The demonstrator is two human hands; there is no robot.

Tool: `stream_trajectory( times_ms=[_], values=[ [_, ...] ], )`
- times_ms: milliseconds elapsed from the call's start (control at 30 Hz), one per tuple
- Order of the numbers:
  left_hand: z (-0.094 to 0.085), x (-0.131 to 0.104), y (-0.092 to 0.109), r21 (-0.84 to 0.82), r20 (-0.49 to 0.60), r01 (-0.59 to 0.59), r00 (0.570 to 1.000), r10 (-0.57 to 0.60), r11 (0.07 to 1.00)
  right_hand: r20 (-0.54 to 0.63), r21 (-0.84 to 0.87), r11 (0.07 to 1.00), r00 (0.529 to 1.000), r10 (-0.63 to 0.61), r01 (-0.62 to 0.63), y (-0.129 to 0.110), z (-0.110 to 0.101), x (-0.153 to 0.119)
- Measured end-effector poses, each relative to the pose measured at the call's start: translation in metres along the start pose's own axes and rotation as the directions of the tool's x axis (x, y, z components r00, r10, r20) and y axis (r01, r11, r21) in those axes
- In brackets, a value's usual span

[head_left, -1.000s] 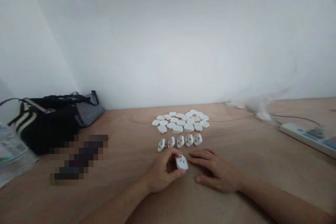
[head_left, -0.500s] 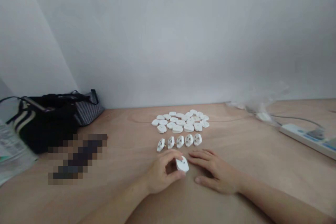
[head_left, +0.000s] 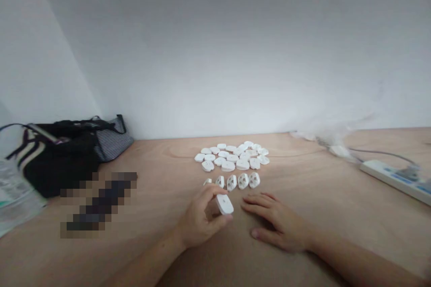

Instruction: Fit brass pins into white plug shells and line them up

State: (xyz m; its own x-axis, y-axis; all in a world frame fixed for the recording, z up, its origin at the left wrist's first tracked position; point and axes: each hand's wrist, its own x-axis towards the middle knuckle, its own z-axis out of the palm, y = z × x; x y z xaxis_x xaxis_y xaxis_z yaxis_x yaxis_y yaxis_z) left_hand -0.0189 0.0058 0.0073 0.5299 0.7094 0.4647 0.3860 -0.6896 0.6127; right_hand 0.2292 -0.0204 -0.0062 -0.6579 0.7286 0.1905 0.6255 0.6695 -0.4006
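Between the thumb and fingers of my left hand (head_left: 194, 223) is a white plug (head_left: 225, 204), held just above the table with its smooth face tilted up. My right hand (head_left: 281, 223) rests on the tabletop with its fingers spread and nothing in them. Beyond both hands stands a short row of similar white plugs (head_left: 243, 181) on edge, their faces with dark openings turned toward me. My left fingers partly hide the leftmost ones. Farther back lies a loose cluster of many white plugs (head_left: 232, 158).
On the left are a black bag (head_left: 63, 157), a clear plastic bag (head_left: 20, 193) and a blurred-out dark object (head_left: 101, 204). A white power strip (head_left: 393, 177) with a grey cable lies at right, near crumpled clear plastic (head_left: 332, 136). A pale wall (head_left: 215, 54) backs the wooden table (head_left: 161, 175).
My left hand has shifted slightly left with the plug, which is now turned to a different tilt and covers more of the row's left end. My right hand stays almost in place.
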Motion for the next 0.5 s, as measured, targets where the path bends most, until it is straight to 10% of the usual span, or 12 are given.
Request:
stream_trajectory(
  times_ms=[200,500],
  values=[
    [-0.031,0.000,-0.029,-0.047,-0.167,0.140,0.975,-0.146,0.989,0.009,0.007,1.000,1.000,0.010,-0.010,-0.001,0.000,0.000],
    [-0.070,0.000,-0.067,0.089,0.096,0.310,0.943,-0.318,0.947,0.008,0.012,1.000,1.000,0.014,-0.014,0.000,0.002,-0.001]
  ],
)
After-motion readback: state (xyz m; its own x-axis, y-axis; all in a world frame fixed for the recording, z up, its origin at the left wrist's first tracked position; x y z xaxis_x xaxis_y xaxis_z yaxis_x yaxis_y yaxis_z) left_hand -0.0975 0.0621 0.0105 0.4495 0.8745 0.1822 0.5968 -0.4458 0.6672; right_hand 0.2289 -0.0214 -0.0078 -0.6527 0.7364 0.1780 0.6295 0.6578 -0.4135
